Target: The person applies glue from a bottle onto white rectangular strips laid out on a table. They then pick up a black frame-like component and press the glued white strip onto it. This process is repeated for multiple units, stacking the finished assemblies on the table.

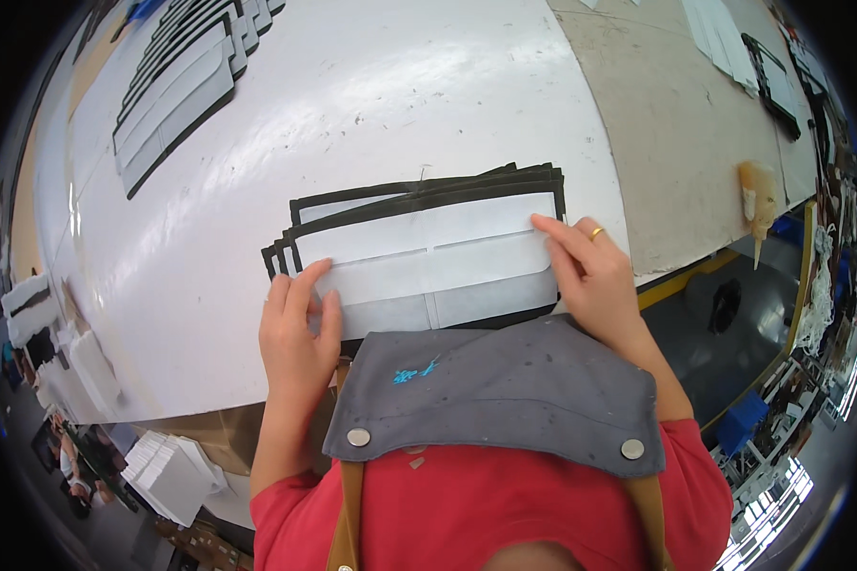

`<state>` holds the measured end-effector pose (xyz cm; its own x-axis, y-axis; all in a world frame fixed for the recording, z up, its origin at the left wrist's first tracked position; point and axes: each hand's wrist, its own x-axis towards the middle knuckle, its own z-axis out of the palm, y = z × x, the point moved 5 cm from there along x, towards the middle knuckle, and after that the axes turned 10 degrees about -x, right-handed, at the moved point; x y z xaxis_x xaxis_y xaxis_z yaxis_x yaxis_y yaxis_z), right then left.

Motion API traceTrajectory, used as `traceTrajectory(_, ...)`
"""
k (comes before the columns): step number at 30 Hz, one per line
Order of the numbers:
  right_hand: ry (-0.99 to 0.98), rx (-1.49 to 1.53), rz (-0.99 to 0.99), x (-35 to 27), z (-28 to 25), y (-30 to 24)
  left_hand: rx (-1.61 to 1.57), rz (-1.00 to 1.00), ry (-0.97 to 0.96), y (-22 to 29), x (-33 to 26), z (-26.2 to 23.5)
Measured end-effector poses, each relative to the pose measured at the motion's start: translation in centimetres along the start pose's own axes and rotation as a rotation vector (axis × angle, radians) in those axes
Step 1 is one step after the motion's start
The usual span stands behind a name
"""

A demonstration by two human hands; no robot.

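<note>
A stack of flat white panels with black borders [490,211] lies at the table's near edge, right before me. The top panel has long slits and a seam across its lower half. My left hand [300,328] is at the stack's left edge, fingers apart, with index finger and thumb on the top panel. At the right edge is my right hand [595,276], a ring on one finger. Its index finger reaches onto the panel's upper right corner, and its fingers are spread. The panels underneath are fanned out slightly at the left and top. Their lower edge meets my grey apron [505,381].
An overlapping row of similar panels [186,90] lies at the far left. A beige board [619,124] covers the table's right part, with a glue bottle [759,195] near its edge. White strips [719,43] and a black-framed piece [773,86] sit far right. White blocks [171,476] stand lower left.
</note>
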<state>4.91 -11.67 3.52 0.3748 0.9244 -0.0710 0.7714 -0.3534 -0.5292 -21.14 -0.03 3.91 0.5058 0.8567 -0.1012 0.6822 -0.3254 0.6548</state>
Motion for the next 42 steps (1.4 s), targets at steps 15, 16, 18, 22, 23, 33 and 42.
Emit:
traceTrajectory(15,-0.097,0.012,-0.416,6.9,3.8,-5.7,0.021,0.535,-0.016,3.5,2.1,4.6)
traceTrajectory(16,-0.136,0.036,-0.408,7.2,3.8,-5.7,0.024,0.535,-0.017,3.4,2.1,4.6)
traceTrajectory(18,-0.211,0.082,-0.388,7.7,3.9,-5.8,0.032,0.537,-0.022,3.3,2.2,4.7)
traceTrajectory(22,-0.119,-0.002,-0.501,7.3,4.2,-5.7,0.022,0.548,-0.034,3.1,2.0,4.8)
traceTrajectory(23,-0.05,-0.034,-0.55,6.8,4.2,-5.7,0.027,0.543,-0.035,3.1,1.9,4.8)
traceTrajectory(33,0.066,-0.024,-0.563,6.7,4.4,-5.7,0.081,0.599,-0.035,3.6,2.0,4.8)
traceTrajectory(42,0.003,0.014,-0.494,7.4,4.7,-5.5,-0.085,0.501,-0.211,3.5,2.5,4.8)
